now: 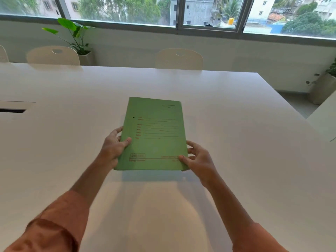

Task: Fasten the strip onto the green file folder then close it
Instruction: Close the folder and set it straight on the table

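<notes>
Over the white tabletop, the green file folder lies closed, its near end lifted, the left hand pinching its left edge and the right hand its near right corner, no strip showing, so fastening seems already done.

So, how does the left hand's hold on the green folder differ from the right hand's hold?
The left hand grips the green file folder on its left edge, partway up, beside a punched hole; the right hand grips its near right corner. The left thumb lies flat on the cover, while only the right thumb's tip touches it. The right fingers are more spread. Both hands hold the closed folder above the white table.
</notes>
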